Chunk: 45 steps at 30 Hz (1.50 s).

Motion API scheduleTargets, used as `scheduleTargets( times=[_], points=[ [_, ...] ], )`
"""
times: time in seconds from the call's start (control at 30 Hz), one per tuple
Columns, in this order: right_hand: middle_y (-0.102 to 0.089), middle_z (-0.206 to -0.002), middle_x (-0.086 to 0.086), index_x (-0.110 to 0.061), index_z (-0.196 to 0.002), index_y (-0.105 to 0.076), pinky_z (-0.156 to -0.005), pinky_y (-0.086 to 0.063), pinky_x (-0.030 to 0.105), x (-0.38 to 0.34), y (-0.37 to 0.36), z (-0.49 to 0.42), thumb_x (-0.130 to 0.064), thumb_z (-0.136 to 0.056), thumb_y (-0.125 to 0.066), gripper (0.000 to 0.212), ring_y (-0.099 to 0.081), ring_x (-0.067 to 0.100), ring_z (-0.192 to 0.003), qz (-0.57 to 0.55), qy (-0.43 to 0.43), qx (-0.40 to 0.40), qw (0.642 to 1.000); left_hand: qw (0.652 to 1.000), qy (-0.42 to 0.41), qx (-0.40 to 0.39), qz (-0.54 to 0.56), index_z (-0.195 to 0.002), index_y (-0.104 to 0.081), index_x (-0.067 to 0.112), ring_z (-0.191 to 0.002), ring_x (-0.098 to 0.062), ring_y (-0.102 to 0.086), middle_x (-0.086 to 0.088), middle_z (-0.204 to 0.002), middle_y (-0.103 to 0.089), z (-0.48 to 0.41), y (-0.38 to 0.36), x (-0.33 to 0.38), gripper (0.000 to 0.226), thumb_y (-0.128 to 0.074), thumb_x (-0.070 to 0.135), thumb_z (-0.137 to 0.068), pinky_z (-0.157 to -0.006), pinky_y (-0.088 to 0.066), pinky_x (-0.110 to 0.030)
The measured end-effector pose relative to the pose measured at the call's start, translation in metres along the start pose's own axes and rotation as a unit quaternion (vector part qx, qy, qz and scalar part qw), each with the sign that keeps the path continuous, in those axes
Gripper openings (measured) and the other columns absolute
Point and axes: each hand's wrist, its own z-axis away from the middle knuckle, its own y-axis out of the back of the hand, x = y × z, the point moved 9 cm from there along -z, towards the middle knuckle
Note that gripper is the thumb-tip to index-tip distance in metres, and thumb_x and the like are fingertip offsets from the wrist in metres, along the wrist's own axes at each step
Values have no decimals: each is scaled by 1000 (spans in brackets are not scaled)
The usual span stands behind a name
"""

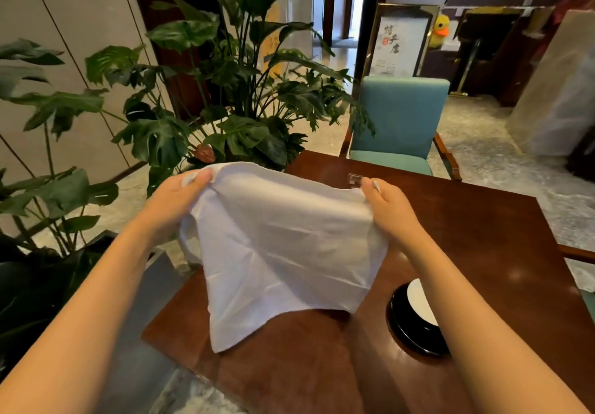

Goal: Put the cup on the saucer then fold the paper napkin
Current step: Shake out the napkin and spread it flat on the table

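A white napkin (280,249) hangs unfolded in the air above the dark wooden table (483,236). My left hand (175,201) pinches its upper left corner and my right hand (389,207) pinches its upper right corner. The lower edge droops towards the tabletop. A black saucer (415,333) lies near the right front of the table, partly hidden by my right forearm. A white-lined cup (418,297) sits on it, only partly in view.
A teal chair (399,120) stands at the table's far side. Large green potted plants (199,107) crowd the left. A small clear stand (354,180) sits on the table's far part. A framed sign (397,43) stands beyond the chair.
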Motion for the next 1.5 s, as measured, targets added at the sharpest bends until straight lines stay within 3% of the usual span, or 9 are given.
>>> scheduleTargets(
  times=[0.23,0.4,0.5,0.6,0.73,0.93,1.2,1.37,1.5],
  points=[
    [-62,-104,20,-3,-98,-61,-95,-46,52,-13,7,21,-39,-97,-38,43,-57,37,-104,-132,-134,-44,981,998,36,-27,-36,-98,-64,23,-91,-20,-63,-2,-98,-67,2,17,9,34,-47,51,-89,-82,-50,-39],
    [-54,-82,-4,-26,-79,-49,-71,-50,33,-10,23,22,-43,-95,-43,24,-55,17,-79,-217,-201,-40,954,993,46,-111,-22,-97,-65,23,-88,-22,-66,-4,-95,-70,-18,9,19,34,-54,51,-81,-81,-50,-38],
    [-61,-89,5,-17,-97,-57,-87,-53,44,27,7,12,-40,-96,-44,26,-61,26,-90,-228,-265,-26,936,982,99,-153,-38,-110,-61,17,-93,-24,-66,-8,-103,-68,-43,-18,-17,44,-59,49,-80,-85,-51,-40],
    [-55,-87,0,-7,-121,-52,-91,-51,45,80,-12,4,-31,-98,-41,35,-60,26,-91,-182,-317,-3,931,964,167,-201,-49,-113,-60,17,-97,-26,-66,-10,-107,-68,-67,-53,-72,68,-73,59,-61,-90,-51,-48],
    [-47,-90,-7,5,-115,-49,-52,-34,28,157,-38,-6,-25,-100,-34,37,-44,17,-55,-101,-387,8,916,934,242,-258,-57,-117,-58,15,-94,-27,-66,-9,-105,-69,-91,-99,-138,50,-65,48,-80,-83,-54,-43],
    [-58,-118,26,8,-116,-53,-82,-44,38,228,-54,-25,-26,-101,-32,43,-55,39,-105,37,-423,55,903,922,287,-262,7,-122,-56,14,-114,-17,-52,3,-132,-52,-139,-142,-215,50,-48,51,-90,-98,-42,-38],
    [-59,-119,24,3,-116,-57,-87,-44,40,292,-55,-27,-31,-101,-29,46,-56,40,-107,150,-496,101,849,969,186,-155,-53,-67,-52,24,-76,-20,-49,-4,-76,-51,-215,-168,-261,28,-46,21,-95,-68,-41,-32],
    [-50,-125,23,-1,-122,-45,-89,-42,46,293,-52,-33,-23,-99,-36,34,-47,40,-114,250,-470,148,833,977,163,-80,-109,-125,-54,10,-118,-29,-49,-11,-128,-54,-235,-180,-272,33,-43,12,-93,-100,-41,-40],
    [-53,-115,22,-1,-112,-53,-87,-38,43,264,-101,-54,-12,-91,-48,25,-47,39,-107,321,-344,144,870,967,-14,-73,-246,-131,-50,10,-129,-32,-39,-16,-141,-44,-222,-203,-252,38,-43,11,-94,-108,-30,-44]
  ],
)
